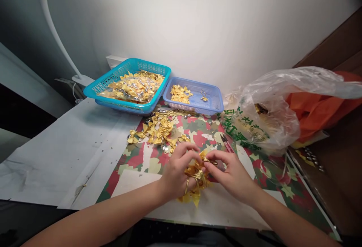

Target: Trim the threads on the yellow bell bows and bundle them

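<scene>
My left hand (pixel 181 169) is closed around a bunch of gold ribbon bows (pixel 195 196) with gold cord loops, held over the front of the table. Thumb and forefinger of my right hand (pixel 230 171) pinch the gold cords at the top of that bunch. The two hands nearly meet there, and the fingers partly hide the cords. Just beyond them lies a loose pile of gold bows with cord loops and small silver bells (pixel 158 130). A pink-handled pointed tool (pixel 227 143) rests beyond my right hand; its kind is unclear.
A turquoise basket (pixel 92 91) full of bows and bells stands at the back left. Beside it, a blue basket (pixel 216 100) holds fewer bows. Clear plastic bags (pixel 268 111) and orange material (pixel 307 111) crowd the right. A white lamp neck (pixel 55 32) rises at the left.
</scene>
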Demonstrator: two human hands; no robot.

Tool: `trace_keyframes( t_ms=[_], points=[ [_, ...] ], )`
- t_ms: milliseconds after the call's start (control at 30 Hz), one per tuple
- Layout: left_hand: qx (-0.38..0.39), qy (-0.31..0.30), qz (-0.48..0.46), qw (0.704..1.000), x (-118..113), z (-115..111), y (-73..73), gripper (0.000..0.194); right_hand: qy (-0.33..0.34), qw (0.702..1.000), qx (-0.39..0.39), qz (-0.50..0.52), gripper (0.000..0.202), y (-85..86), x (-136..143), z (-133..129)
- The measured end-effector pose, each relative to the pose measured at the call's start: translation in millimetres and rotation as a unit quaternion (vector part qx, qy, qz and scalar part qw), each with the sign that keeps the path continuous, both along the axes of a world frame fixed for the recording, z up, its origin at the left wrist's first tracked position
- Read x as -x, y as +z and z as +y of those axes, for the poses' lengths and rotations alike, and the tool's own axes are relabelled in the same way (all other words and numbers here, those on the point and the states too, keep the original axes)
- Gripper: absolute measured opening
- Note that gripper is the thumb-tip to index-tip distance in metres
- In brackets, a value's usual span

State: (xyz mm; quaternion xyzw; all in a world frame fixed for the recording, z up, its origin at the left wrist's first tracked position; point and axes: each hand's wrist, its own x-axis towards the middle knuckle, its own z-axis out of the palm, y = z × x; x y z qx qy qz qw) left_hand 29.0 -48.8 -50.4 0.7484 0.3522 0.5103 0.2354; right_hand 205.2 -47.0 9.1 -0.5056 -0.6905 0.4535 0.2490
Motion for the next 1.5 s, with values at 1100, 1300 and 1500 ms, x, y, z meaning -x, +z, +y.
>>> trace_keyframes(
  t_ms=[1100, 1300, 1500],
  points=[
    [-0.165, -0.225, 0.078, 0.957, -6, -5, -18.5, 0.008, -0.011, 0.999, 0.028, 0.03, 0.016, -37.4, 73, 73],
    [-0.14, -0.232, 0.095, 0.958, -5, -7, -12.4, 0.011, -0.043, 0.996, -0.008, 0.076, 0.03, -42.6, 85, 63],
    [-0.14, -0.245, 0.077, 0.956, -5, -9, -11.1, 0.013, 0.014, 0.995, -0.093, 0.031, 0.02, -48.8, 84, 61]
  ],
)
